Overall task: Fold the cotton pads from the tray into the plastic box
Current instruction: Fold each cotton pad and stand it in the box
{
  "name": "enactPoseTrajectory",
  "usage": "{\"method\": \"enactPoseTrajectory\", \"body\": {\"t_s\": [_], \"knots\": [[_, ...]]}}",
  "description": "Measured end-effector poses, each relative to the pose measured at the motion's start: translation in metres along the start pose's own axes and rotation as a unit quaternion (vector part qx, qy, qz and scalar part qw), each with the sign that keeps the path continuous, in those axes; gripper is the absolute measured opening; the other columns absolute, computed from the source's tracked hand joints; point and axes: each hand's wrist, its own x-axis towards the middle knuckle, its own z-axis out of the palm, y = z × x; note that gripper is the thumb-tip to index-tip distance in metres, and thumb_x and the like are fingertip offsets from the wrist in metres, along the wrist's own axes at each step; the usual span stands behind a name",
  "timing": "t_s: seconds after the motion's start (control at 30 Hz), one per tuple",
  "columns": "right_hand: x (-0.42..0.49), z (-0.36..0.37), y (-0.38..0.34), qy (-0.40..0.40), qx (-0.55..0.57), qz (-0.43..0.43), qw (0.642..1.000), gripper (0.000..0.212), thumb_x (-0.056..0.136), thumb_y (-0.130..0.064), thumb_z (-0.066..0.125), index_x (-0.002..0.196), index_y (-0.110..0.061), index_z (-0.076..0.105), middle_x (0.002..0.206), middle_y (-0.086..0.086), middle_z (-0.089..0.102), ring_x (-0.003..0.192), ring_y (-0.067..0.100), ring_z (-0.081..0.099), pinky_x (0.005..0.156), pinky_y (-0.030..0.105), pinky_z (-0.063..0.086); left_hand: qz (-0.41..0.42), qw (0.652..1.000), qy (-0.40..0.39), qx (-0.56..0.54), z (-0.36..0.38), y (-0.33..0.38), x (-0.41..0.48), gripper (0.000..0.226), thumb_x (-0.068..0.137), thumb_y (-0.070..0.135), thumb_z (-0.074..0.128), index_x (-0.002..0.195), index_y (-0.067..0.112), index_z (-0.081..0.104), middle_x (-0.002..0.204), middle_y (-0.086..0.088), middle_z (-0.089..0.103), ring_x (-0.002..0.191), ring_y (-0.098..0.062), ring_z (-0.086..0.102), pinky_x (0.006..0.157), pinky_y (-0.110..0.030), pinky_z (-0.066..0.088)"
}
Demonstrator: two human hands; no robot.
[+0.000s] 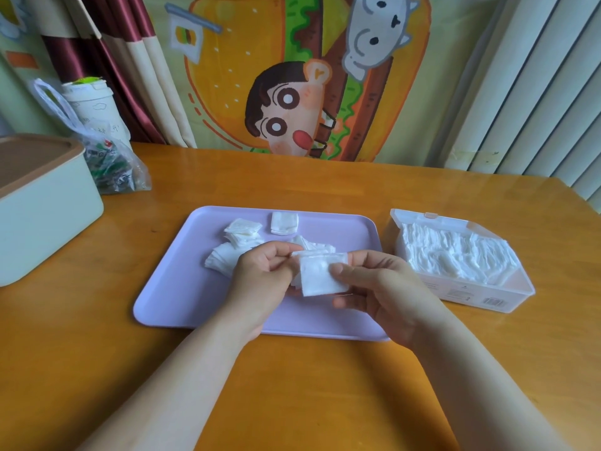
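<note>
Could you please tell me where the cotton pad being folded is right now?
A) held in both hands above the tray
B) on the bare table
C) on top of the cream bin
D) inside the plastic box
A: the left hand and right hand both pinch the cotton pad over the purple tray, left of the plastic box.

A room in a home is shown. A wooden counter (292, 385) is set against a wall hung with a bright cartoon cloth (286, 76), printed with a burger and a child's face. Maroon and cream curtains (130, 60) are seen at the left. A cream storage box (42, 216), a paper cup (94, 105) and a plastic bag (113, 167) of small packets are kept on the counter.
</note>
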Motion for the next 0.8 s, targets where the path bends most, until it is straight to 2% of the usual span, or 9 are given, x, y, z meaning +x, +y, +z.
{"method": "enactPoseTrajectory", "body": {"t_s": [0.13, 0.3, 0.43, 0.5, 0.63, 0.73, 0.8], "knots": [[0.0009, 0.0039, 0.0065, 0.048, -0.014, -0.014, 0.999, 0.006, 0.088, -0.001, 0.079, 0.090, 0.000, 0.074, 0.096, 0.024, 0.076, 0.088, 0.031, 0.075, 0.073, 0.036, 0.064, 0.006, 1.000, -0.029, -0.002, -0.0018, 0.0000, -0.0003, 0.022, 0.102, 0.001, 0.059, 0.114, 0.015, 0.071, 0.096, -0.004, 0.082, 0.076, -0.012, 0.072, 0.065, -0.021, 0.056], [0.0007, 0.0061, 0.0085, 0.064, -0.004, -0.012, 0.998, 0.009, 0.087, -0.001, 0.081, 0.086, -0.003, 0.072, 0.088, 0.017, 0.076, 0.079, 0.026, 0.073, 0.066, 0.033, 0.063, 0.006, 0.998, -0.065, -0.002, -0.0019, 0.0006, -0.0010, 0.029, 0.100, -0.004, 0.057, 0.118, 0.016, 0.069, 0.100, -0.006, 0.081, 0.083, -0.015, 0.073, 0.070, -0.024, 0.057], [0.0027, 0.0068, 0.0089, 0.069, 0.025, -0.009, 0.997, 0.013, 0.087, 0.000, 0.079, 0.079, -0.007, 0.071, 0.086, 0.016, 0.073, 0.077, 0.026, 0.070, 0.065, 0.035, 0.062, 0.015, 0.998, -0.060, -0.002, -0.0038, -0.0004, 0.0009, 0.022, 0.100, -0.004, 0.057, 0.107, 0.016, 0.064, 0.097, -0.016, 0.080, 0.083, -0.021, 0.072, 0.073, -0.037, 0.061], [0.0032, 0.0066, 0.0094, 0.065, 0.028, -0.003, 0.998, 0.014, 0.087, 0.000, 0.080, 0.079, -0.008, 0.072, 0.087, 0.017, 0.072, 0.080, 0.028, 0.069, 0.066, 0.037, 0.063, 0.015, 0.998, -0.065, -0.008, -0.0040, -0.0006, 0.0014, 0.020, 0.099, -0.004, 0.058, 0.100, 0.015, 0.061, 0.096, -0.019, 0.079, 0.080, -0.021, 0.072, 0.072, -0.037, 0.061], [0.0036, 0.0050, 0.0098, 0.063, 0.023, 0.001, 0.998, 0.014, 0.085, -0.002, 0.082, 0.077, -0.009, 0.073, 0.089, 0.018, 0.070, 0.083, 0.030, 0.067, 0.067, 0.037, 0.063, 0.013, 0.998, -0.065, -0.006, -0.0035, -0.0008, 0.0000, 0.013, 0.099, 0.000, 0.063, 0.102, 0.010, 0.070, 0.087, -0.009, 0.077, 0.076, -0.016, 0.069, 0.070, -0.030, 0.059], [0.0033, 0.0046, 0.0091, 0.059, 0.024, 0.004, 0.998, 0.013, 0.084, -0.002, 0.082, 0.079, -0.008, 0.072, 0.091, 0.019, 0.070, 0.081, 0.029, 0.068, 0.066, 0.036, 0.063, 0.001, 0.998, -0.057, -0.019, -0.0054, -0.0008, 0.0007, 0.017, 0.101, 0.004, 0.060, 0.105, 0.011, 0.075, 0.094, -0.012, 0.078, 0.085, -0.023, 0.071, 0.078, -0.038, 0.062], [0.0034, 0.0044, 0.0086, 0.056, 0.028, 0.006, 0.998, 0.012, 0.084, -0.003, 0.082, 0.080, -0.007, 0.072, 0.092, 0.019, 0.070, 0.080, 0.027, 0.069, 0.065, 0.035, 0.063, -0.011, 0.997, -0.065, -0.050, -0.0065, 0.0006, 0.0006, 0.016, 0.100, 0.019, 0.064, 0.105, 0.012, 0.077, 0.104, -0.014, 0.079, 0.092, -0.029, 0.075, 0.085, -0.045, 0.061]]}}
